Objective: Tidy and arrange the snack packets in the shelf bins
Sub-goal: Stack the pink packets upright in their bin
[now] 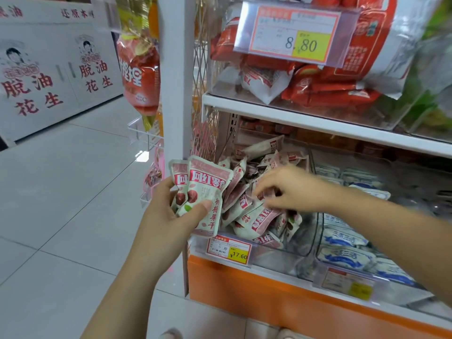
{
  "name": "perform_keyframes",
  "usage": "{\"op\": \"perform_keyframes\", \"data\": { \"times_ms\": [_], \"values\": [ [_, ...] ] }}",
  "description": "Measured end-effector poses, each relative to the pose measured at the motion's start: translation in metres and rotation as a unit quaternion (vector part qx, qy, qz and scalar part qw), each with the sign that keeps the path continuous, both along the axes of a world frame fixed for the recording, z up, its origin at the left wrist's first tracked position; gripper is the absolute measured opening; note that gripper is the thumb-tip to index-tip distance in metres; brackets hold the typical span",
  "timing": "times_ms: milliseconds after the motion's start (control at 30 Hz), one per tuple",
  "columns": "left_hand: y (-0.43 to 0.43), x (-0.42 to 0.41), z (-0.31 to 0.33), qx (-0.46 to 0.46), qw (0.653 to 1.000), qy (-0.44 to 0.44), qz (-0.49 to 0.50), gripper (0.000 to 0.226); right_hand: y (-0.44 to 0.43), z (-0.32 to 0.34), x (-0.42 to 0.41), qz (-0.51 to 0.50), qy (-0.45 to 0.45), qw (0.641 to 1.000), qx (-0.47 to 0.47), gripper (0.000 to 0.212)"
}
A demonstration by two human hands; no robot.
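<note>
My left hand [171,211] holds a small stack of pink-and-white snack packets [204,184] upright, just left of the clear bin [276,253] on the lower shelf. That bin holds a loose heap of the same packets [259,216], lying at all angles. My right hand [291,189] reaches over the heap with fingers curled down onto the packets; whether it grips one is unclear. A price tag reading 17.60 [228,249] hangs on the bin's front.
To the right stands a bin of blue-and-white packets [347,255]. The upper shelf bin holds red and white packets [315,81] behind an 8.80 tag [296,35]. A white upright post [175,77], hanging red bags [139,74] and tiled floor [61,204] lie to the left.
</note>
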State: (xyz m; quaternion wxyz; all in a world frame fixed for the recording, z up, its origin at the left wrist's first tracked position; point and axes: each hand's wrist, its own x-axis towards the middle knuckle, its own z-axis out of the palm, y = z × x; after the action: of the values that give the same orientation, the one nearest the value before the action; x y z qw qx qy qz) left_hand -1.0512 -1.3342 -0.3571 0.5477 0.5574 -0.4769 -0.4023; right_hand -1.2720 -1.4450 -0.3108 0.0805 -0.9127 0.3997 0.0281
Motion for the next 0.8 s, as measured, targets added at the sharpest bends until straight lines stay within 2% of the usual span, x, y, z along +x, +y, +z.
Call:
{"op": "perform_keyframes", "data": {
  "times_ms": [133, 233, 433, 500, 600, 667, 800],
  "values": [
    [0.001, -0.002, -0.002, -0.004, 1.0, -0.007, 0.0, 0.037, 0.01, -0.019, 0.016, 0.107, 0.156, 0.982, -0.032, 0.061],
    [0.0, -0.002, -0.004, -0.005, 1.0, -0.008, -0.001, 0.037, 0.0, -0.025, 0.018, 0.153, 0.224, 0.959, -0.077, 0.065],
    [-0.004, -0.004, -0.004, 0.004, 1.0, -0.013, 0.0, 0.038, -0.022, -0.023, 0.029, 0.164, 0.239, 0.952, -0.099, 0.041],
    [-0.004, -0.003, -0.004, 0.009, 1.0, -0.019, -0.001, 0.039, -0.025, -0.027, 0.03, 0.151, 0.231, 0.958, -0.081, 0.041],
    [-0.003, -0.001, -0.004, 0.014, 1.0, -0.021, -0.009, 0.036, -0.023, -0.032, 0.029, 0.128, 0.214, 0.967, -0.043, 0.056],
    [-0.003, 0.001, -0.004, 0.017, 0.999, -0.026, -0.011, 0.034, -0.02, -0.034, 0.027, 0.127, 0.228, 0.964, -0.053, 0.063],
    [-0.004, 0.001, -0.003, 0.018, 1.0, -0.017, -0.014, 0.035, -0.018, -0.037, 0.027, 0.133, 0.243, 0.957, -0.082, 0.053]
  ]
}}
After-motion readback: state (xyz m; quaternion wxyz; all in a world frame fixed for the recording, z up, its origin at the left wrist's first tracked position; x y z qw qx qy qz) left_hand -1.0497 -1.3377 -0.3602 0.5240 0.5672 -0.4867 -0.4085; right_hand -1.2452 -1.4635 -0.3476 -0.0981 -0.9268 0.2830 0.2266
